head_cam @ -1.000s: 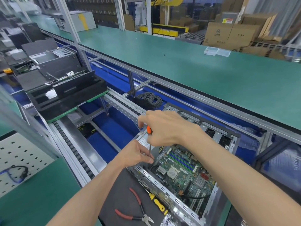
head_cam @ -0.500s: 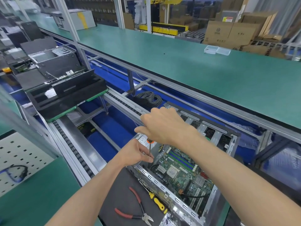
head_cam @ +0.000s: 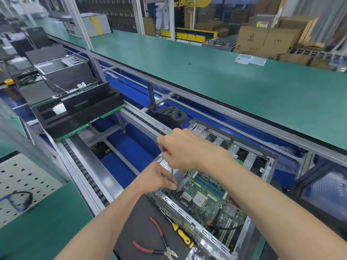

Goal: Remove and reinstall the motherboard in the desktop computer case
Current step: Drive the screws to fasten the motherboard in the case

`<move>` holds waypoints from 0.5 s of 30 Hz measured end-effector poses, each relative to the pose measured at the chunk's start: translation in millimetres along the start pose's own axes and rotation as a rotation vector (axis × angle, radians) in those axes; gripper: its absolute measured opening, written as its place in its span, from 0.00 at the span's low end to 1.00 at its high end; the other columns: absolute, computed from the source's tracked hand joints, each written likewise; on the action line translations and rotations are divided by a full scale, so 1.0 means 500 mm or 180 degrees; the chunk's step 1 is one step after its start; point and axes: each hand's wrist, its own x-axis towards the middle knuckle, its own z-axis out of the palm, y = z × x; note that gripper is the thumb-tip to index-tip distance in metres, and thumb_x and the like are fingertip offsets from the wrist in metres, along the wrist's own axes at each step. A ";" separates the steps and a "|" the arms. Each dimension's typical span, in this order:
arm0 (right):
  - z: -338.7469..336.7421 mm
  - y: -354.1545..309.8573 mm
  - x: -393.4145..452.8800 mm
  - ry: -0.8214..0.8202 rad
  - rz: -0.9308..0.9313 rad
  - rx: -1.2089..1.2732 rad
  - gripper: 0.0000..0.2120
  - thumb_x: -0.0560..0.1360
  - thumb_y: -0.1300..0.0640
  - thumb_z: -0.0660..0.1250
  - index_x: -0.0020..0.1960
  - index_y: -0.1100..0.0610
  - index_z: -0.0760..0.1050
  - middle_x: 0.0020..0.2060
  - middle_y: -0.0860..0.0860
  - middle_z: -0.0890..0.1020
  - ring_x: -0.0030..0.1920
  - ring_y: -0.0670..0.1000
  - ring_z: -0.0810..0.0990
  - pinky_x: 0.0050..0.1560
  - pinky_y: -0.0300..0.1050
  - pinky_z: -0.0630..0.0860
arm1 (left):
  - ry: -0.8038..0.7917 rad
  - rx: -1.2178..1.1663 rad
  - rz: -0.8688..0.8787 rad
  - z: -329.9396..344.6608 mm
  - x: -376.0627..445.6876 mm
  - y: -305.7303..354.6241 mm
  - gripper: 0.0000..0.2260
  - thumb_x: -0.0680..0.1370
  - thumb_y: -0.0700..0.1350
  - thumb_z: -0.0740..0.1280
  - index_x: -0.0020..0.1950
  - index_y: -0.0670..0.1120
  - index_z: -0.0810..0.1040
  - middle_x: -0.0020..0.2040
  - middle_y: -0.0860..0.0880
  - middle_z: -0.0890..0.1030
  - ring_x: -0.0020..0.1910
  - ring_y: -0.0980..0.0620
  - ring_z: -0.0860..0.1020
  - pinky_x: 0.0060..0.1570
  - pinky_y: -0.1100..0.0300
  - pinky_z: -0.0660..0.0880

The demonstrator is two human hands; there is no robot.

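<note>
Over the last second the right hand (head_cam: 189, 149), gripping the screwdriver (head_cam: 171, 170), has sunk toward the motherboard (head_cam: 210, 201) seated in the case (head_cam: 249, 160), left hand (head_cam: 159, 179) pinching its shaft, suggesting a turning screw.

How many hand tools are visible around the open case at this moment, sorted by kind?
Screwdrivers: 2, the orange-handled screwdriver gripped by the right hand and steadied at its shaft by the left hand, plus the yellow-handled screwdriver lying on the black mat.
Pliers: 1, the red-handled pliers on the mat.
Total: 3 tools.
</note>
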 end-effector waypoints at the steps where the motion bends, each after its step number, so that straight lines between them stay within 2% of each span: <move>1: -0.003 0.008 -0.004 -0.0154 -0.0109 0.0304 0.07 0.75 0.56 0.65 0.53 0.52 0.74 0.41 0.48 0.72 0.45 0.55 0.74 0.42 0.49 0.70 | -0.0012 0.0011 0.0016 -0.001 -0.001 -0.001 0.08 0.62 0.57 0.79 0.36 0.57 0.87 0.24 0.51 0.74 0.27 0.56 0.68 0.31 0.63 0.65; 3: -0.011 0.023 -0.016 -0.0359 -0.0201 0.0794 0.14 0.72 0.59 0.66 0.56 0.49 0.75 0.48 0.46 0.74 0.49 0.51 0.75 0.45 0.47 0.73 | -0.0014 0.0071 0.0041 -0.001 -0.001 0.001 0.07 0.62 0.57 0.79 0.36 0.58 0.86 0.26 0.55 0.77 0.28 0.58 0.70 0.31 0.64 0.66; 4: -0.011 0.025 -0.020 -0.0262 -0.0156 0.0788 0.14 0.72 0.57 0.66 0.57 0.48 0.74 0.49 0.46 0.73 0.48 0.51 0.75 0.44 0.48 0.72 | 0.0004 0.0092 0.0041 0.000 0.000 0.003 0.06 0.62 0.57 0.79 0.36 0.59 0.86 0.28 0.54 0.79 0.30 0.57 0.72 0.32 0.62 0.68; 6: -0.006 0.020 -0.020 0.0105 0.0100 0.0121 0.11 0.76 0.45 0.64 0.55 0.49 0.71 0.42 0.49 0.72 0.44 0.56 0.74 0.40 0.50 0.66 | 0.0035 0.0089 -0.0004 0.000 0.002 0.004 0.05 0.64 0.54 0.80 0.37 0.59 0.87 0.30 0.52 0.80 0.33 0.50 0.75 0.36 0.56 0.71; 8: -0.001 0.009 -0.012 0.0256 0.0366 -0.0527 0.18 0.79 0.37 0.59 0.52 0.52 0.72 0.34 0.49 0.63 0.40 0.58 0.69 0.40 0.50 0.61 | 0.0034 0.0083 -0.0033 0.001 0.002 0.002 0.04 0.65 0.53 0.80 0.37 0.59 0.87 0.26 0.55 0.76 0.29 0.55 0.71 0.33 0.59 0.68; 10: 0.002 -0.001 -0.006 0.0211 0.0275 -0.0486 0.15 0.81 0.42 0.59 0.52 0.53 0.73 0.34 0.49 0.61 0.40 0.59 0.68 0.41 0.50 0.62 | 0.0024 0.0047 0.0011 0.001 0.001 0.000 0.04 0.65 0.51 0.80 0.36 0.58 0.87 0.25 0.54 0.75 0.27 0.58 0.68 0.31 0.63 0.64; 12: 0.001 0.005 -0.006 0.0044 -0.0029 0.0023 0.05 0.79 0.52 0.64 0.52 0.52 0.73 0.40 0.50 0.70 0.45 0.57 0.73 0.42 0.50 0.67 | 0.0012 0.0012 0.0060 0.000 -0.002 0.000 0.05 0.65 0.51 0.80 0.37 0.57 0.87 0.24 0.50 0.73 0.26 0.57 0.66 0.30 0.65 0.63; 14: -0.006 0.015 -0.015 -0.0228 -0.0269 0.0669 0.11 0.73 0.60 0.67 0.54 0.51 0.74 0.48 0.48 0.72 0.48 0.52 0.75 0.42 0.45 0.69 | 0.0000 0.0021 0.0106 -0.002 -0.005 0.003 0.05 0.64 0.52 0.80 0.36 0.56 0.87 0.21 0.56 0.70 0.24 0.59 0.67 0.28 0.70 0.62; 15: -0.009 0.017 -0.019 -0.0291 -0.0312 0.0860 0.13 0.72 0.59 0.67 0.55 0.49 0.74 0.49 0.48 0.72 0.47 0.51 0.75 0.42 0.44 0.70 | -0.0002 0.0032 0.0111 -0.001 -0.004 0.004 0.05 0.64 0.52 0.80 0.35 0.57 0.86 0.22 0.58 0.72 0.25 0.59 0.69 0.28 0.69 0.64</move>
